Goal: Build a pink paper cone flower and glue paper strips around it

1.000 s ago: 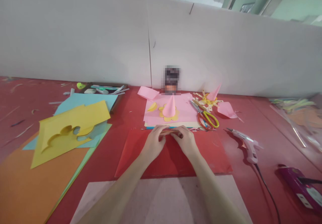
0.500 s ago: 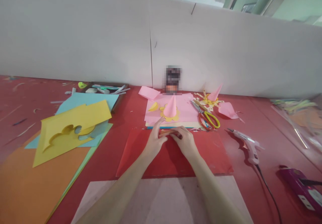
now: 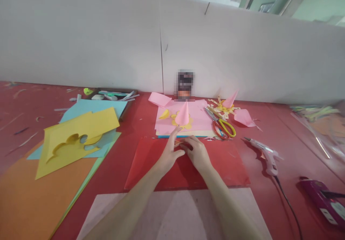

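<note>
Over the red board (image 3: 151,164), my two hands meet around a thin orange-brown strip (image 3: 178,143), too small and covered to name. My right hand (image 3: 198,152) is closed, its curled fingers around the strip. My left hand (image 3: 169,153) touches or nearly touches it; the index finger points up and the thumb stands apart, with the other fingers mostly hidden. Just beyond stands a pink paper cone (image 3: 182,115) on a yellow flower-shaped paper (image 3: 189,124). Both rest on stacked pink paper sheets (image 3: 199,112). A yellow paper curl (image 3: 164,114) lies to the left.
Scissors (image 3: 221,125) and a glue gun (image 3: 264,153) with its cord lie right, near a purple power strip (image 3: 322,200). Yellow cut paper (image 3: 64,139) and an orange sheet (image 3: 40,197) cover the left. A second pink cone (image 3: 230,100) stands behind; a white partition (image 3: 107,42) closes the back.
My left hand has shifted slightly right, closer to the right hand, its index finger raised. Less of the strip shows between the hands. Other things stay in place.
</note>
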The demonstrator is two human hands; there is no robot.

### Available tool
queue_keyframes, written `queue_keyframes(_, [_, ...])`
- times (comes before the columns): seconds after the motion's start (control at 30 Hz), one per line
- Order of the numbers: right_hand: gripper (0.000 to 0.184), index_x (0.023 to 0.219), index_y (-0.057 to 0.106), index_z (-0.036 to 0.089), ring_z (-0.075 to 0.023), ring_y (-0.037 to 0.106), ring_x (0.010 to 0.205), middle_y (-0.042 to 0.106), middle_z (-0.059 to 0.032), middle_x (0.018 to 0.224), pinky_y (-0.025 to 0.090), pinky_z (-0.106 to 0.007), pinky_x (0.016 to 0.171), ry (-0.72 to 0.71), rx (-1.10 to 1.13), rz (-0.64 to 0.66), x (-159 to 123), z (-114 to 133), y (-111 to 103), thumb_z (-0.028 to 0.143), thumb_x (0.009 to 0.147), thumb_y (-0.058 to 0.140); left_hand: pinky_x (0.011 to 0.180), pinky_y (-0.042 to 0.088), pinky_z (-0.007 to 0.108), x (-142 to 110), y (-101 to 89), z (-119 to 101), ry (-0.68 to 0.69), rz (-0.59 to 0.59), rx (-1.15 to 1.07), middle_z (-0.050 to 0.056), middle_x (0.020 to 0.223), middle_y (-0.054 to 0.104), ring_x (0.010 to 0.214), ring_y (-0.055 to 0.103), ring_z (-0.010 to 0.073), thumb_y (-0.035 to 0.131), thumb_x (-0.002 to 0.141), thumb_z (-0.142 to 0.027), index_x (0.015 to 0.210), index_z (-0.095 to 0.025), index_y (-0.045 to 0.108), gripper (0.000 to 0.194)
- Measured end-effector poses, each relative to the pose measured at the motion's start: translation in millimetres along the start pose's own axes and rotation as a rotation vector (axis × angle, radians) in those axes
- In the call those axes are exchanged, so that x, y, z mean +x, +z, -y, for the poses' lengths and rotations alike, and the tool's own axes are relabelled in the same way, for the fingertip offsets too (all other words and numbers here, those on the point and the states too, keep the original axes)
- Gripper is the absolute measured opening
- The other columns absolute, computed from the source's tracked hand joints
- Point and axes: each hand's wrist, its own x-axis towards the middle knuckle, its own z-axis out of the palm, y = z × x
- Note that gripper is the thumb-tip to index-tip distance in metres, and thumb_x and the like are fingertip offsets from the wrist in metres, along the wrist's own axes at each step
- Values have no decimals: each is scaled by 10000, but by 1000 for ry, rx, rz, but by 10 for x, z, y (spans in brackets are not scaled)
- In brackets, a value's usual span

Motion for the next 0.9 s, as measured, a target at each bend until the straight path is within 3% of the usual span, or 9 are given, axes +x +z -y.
queue_keyframes(0.13, [195,944,639,248,-160,594,841,619,-28,959,464,-266,728,15,-44,49,-15,38,31,195,821,497,1076,260,384,8,30,56,48,-54,217,25,1381,352,1294,290,194,403,571,11,1289,-254,354,767])
queue_keyframes(0.27, [222,938,648,259,-156,593,860,635,-14,955,465,-273,758,29,-15,11,-15,19,37,172,811,488,1013,350,371,17,9,33,68,-171,435,52,1209,520,1168,452,173,391,637,19,1201,-213,445,612])
queue_keyframes(0.4, [233,953,648,280,-164,595,862,644,-7,959,468,-295,769,23,-2,-6,-13,-1,26,177,808,498,893,445,340,10,-29,-39,48,-197,524,22,991,611,965,570,159,436,719,-41,1154,-233,482,478])
queue_keyframes(0.53, [242,1014,611,282,-180,598,844,650,-5,971,471,-302,713,58,-28,-26,-12,22,11,209,803,516,844,464,320,0,-46,-60,65,-220,588,9,942,623,915,585,159,467,723,-54,1121,-246,509,443])
queue_keyframes(0.63, [206,991,608,264,-183,584,853,639,-20,961,459,-296,716,69,-64,-106,-5,54,-31,250,798,537,807,470,308,-3,-57,-50,56,-261,640,3,897,624,873,592,158,472,740,-76,1112,-247,516,412])
queue_keyframes(0.77, [154,844,626,221,-195,539,886,609,-50,901,412,-334,822,96,-116,-330,19,41,-100,315,821,506,779,468,294,1,-86,-31,65,-307,680,4,886,616,862,589,160,471,738,-82,1129,-241,503,424])
queue_keyframes(0.9, [216,912,593,192,-188,534,953,603,-67,975,406,-350,875,222,69,-420,52,-60,-94,341,842,454,775,466,296,8,-111,2,69,-340,681,10,880,609,856,588,161,466,739,-81,1150,-222,484,435])
